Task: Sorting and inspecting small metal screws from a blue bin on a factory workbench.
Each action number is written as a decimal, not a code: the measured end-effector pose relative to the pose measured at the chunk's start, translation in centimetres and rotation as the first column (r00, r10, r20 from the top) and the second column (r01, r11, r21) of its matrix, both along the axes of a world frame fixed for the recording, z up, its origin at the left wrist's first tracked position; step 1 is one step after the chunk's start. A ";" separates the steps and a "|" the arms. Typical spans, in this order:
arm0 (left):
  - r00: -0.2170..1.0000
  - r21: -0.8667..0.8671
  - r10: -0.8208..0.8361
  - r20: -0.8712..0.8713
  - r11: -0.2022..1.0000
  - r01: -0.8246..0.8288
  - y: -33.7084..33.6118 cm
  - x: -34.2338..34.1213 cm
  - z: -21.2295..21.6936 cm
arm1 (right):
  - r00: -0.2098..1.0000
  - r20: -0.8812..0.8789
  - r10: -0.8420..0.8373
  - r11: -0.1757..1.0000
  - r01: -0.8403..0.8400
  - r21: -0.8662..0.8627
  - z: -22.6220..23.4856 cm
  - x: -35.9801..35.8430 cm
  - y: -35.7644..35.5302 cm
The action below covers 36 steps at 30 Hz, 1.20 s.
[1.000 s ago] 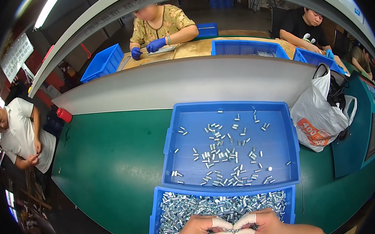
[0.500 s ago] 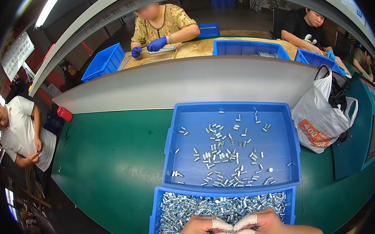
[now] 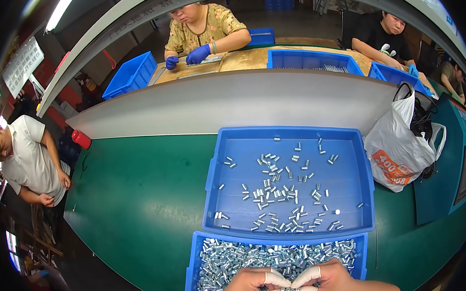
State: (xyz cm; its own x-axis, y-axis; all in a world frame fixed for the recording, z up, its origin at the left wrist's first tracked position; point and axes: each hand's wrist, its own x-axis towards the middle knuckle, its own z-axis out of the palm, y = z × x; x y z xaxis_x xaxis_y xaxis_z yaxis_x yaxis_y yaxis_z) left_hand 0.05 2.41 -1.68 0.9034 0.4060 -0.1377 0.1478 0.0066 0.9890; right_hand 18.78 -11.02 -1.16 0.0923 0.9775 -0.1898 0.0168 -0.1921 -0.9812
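Note:
My left hand (image 3: 248, 286) and my right hand (image 3: 332, 279) meet at their fingertips over the near edge of a blue bin (image 3: 192, 273). White covers sit on the thumbs and forefingers. Both hands are closed in a pinch around small shiny metal cylinders (image 3: 289, 290), partly hidden by the fingers. A thick heap of loose metal cylinders (image 3: 226, 256) fills the bin around and beyond my hands. Just past it, a wider, shallow blue tray (image 3: 233, 148) holds scattered cylinders (image 3: 278, 194), densest toward its middle and near side.
The trays stand on a green table (image 3: 151, 198). At the right are a white plastic bag (image 3: 398, 146) and a teal case (image 3: 448, 172). A grey partition (image 3: 230, 103) runs behind, with co-workers and blue bins beyond it. A red bottle (image 3: 81, 139) stands far left, near a person in white (image 3: 31, 158).
My hands stay pinched together in nearly the same place. At the left, the person in white has moved their hands apart and lowered one. The gloved co-worker's hands have shifted slightly.

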 end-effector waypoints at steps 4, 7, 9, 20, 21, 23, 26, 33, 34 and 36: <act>0.999 -0.093 0.007 0.033 0.996 -0.004 0.0 0.1 0.4 | 0.999 -0.033 -0.010 0.999 0.009 -0.037 0.2 0.0 0.1; 0.999 -0.075 -0.004 0.032 0.997 0.006 0.0 -0.2 -0.4 | 0.999 -0.032 -0.006 1.000 0.005 -0.028 0.6 0.0 0.3; 0.998 -0.089 0.005 0.062 0.996 0.000 0.0 0.0 0.0 | 0.999 -0.044 -0.015 0.999 0.014 -0.030 0.4 0.0 0.2; 0.998 -0.154 0.000 0.061 0.988 0.009 -0.1 -0.2 -0.4 | 0.995 -0.095 -0.008 1.000 0.007 -0.011 0.1 0.0 0.2; 0.999 -0.133 -0.002 0.045 0.991 0.008 -0.1 -0.3 -0.6 | 0.998 -0.069 0.007 1.000 -0.007 -0.009 0.3 0.1 0.2; 1.000 -0.106 -0.009 0.027 0.994 0.012 -0.2 -0.5 -1.1 | 0.998 -0.064 0.008 1.000 -0.008 0.008 0.1 0.0 0.2; 1.000 -0.047 -0.009 -0.001 0.999 0.009 -0.2 -0.5 -1.0 | 0.998 -0.053 0.013 1.000 -0.012 0.024 0.2 0.2 0.4; 1.000 -0.004 -0.006 -0.021 1.000 0.006 0.0 -0.1 0.0 | 0.999 -0.018 0.029 0.999 -0.029 0.025 0.2 0.3 0.4; 1.000 -0.004 -0.005 -0.022 1.000 0.005 -0.1 -0.2 -0.1 | 0.999 -0.020 0.030 0.999 -0.030 0.025 0.2 0.3 0.3; 1.000 0.001 0.002 -0.011 1.000 -0.002 -0.2 -0.3 -0.2 | 0.996 -0.087 0.021 1.000 -0.022 -0.004 -0.1 0.1 0.2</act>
State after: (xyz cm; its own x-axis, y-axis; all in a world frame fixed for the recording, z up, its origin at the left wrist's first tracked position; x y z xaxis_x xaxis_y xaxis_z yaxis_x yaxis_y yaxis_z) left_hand -0.23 2.24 -1.89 0.9011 0.4076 -0.1477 0.1592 0.0059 0.9872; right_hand 18.88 -10.80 -1.23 0.0542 0.9780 -0.2013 -0.0641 -0.1978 -0.9781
